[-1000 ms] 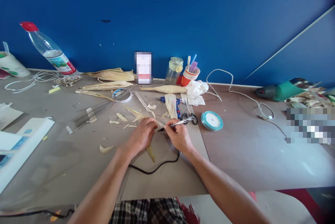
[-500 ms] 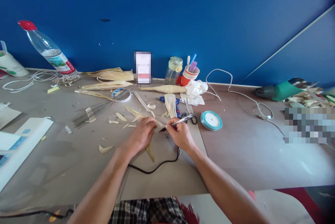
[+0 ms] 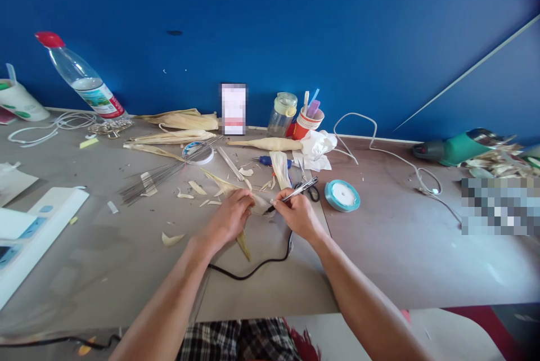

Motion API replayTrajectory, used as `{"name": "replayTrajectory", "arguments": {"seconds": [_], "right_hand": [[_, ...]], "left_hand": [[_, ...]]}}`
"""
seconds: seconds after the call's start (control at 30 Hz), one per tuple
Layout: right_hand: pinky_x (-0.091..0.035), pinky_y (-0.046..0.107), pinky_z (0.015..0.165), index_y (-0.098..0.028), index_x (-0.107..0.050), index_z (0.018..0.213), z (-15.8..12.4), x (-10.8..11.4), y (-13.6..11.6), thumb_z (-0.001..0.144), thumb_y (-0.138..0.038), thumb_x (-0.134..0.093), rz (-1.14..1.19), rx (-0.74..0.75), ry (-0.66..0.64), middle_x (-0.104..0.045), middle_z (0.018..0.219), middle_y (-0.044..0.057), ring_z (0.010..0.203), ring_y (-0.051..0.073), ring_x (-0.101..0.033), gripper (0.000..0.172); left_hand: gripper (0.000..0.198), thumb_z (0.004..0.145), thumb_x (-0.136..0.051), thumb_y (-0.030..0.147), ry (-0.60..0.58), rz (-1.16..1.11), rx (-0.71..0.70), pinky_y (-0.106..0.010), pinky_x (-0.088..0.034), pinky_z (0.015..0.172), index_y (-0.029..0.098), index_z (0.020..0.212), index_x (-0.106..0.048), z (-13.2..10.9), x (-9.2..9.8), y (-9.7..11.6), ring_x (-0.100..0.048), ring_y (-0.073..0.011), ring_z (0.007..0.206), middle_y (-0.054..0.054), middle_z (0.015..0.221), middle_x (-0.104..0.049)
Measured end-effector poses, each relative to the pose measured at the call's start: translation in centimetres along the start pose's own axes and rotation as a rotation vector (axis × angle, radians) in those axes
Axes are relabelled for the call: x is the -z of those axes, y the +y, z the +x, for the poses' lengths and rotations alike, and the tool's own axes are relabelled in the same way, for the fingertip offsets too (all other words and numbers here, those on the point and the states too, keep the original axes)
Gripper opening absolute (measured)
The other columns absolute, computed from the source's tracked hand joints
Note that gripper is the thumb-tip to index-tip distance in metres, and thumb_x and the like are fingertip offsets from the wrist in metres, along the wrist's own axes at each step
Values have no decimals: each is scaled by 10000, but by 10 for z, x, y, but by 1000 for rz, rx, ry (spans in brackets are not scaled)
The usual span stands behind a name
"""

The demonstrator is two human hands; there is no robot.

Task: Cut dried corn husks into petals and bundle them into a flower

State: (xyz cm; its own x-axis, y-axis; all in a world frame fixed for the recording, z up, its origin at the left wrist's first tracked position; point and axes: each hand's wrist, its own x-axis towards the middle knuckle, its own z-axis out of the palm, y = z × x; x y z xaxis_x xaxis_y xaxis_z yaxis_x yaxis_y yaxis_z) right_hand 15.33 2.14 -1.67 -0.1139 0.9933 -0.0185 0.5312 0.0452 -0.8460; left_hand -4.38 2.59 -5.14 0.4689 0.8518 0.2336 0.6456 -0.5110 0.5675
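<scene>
Husk: we find the pale husk [image 3: 259, 205] on the bench [image 3: 379, 254], midway between its back and front edges.
Left hand: the left hand [image 3: 232, 216] bunches its fingers, pinching the husk's left part.
Right hand: the right hand [image 3: 297, 212] pinches the pen [image 3: 300, 189] between thumb and fingers; whether the tip touches the husk, we cannot tell.
Change: compared with half a second ago, we note pen and right hand slightly farther right, while the left hand stays.
Meaning: we judge this to be a stroke advancing along the husk.
Pen axis: diagonal, tip toward the bench's front edge and leftward, butt toward its back edge and rightward.
Husk axis: apparently from back left toward front right, partly hidden.
</scene>
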Motion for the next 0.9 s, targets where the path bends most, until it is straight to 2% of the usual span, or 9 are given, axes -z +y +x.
{"name": "replayTrajectory", "arguments": {"seconds": [0.3, 0.53, 0.77, 0.9], "right_hand": [[-244, 226, 451, -187, -537, 634, 1, 7, -2, 742, -347, -533, -50, -59, -24, -347, 468, -63, 455, 94, -316, 193], [-282, 223, 467, -179, -555, 632, 2, 12, -2, 731, -330, -529, -71, -36, -16, -406, 487, -50, 467, 98, -357, 182], [-277, 222, 452, -185, -545, 632, 3, 15, 2, 711, -319, -542, -32, -62, -20, -406, 461, -58, 447, 96, -353, 155], [-273, 225, 452, -186, -536, 646, 6, 17, 11, 718, -333, -563, 77, -99, -23, -425, 470, -58, 446, 93, -357, 166]], "left_hand": [[224, 764, -489, 42, 0, -7, -25, -386, -448, 937, 173, 906, -600, 0, -2, -3, -510, -217, 1062, -83, 1091, -575], [212, 768, -494, 49, 4, -5, -19, -390, -443, 953, 170, 903, -603, 0, -2, -3, -505, -220, 1081, -90, 1104, -570], [216, 769, -496, 59, 10, -6, -18, -409, -446, 953, 188, 900, -609, -1, -3, -5, -506, -225, 1091, -84, 1099, -570], [213, 765, -494, 49, 3, -3, -11, -411, -437, 963, 179, 892, -603, -1, -3, -4, -498, -226, 1094, -90, 1111, -567]]}}
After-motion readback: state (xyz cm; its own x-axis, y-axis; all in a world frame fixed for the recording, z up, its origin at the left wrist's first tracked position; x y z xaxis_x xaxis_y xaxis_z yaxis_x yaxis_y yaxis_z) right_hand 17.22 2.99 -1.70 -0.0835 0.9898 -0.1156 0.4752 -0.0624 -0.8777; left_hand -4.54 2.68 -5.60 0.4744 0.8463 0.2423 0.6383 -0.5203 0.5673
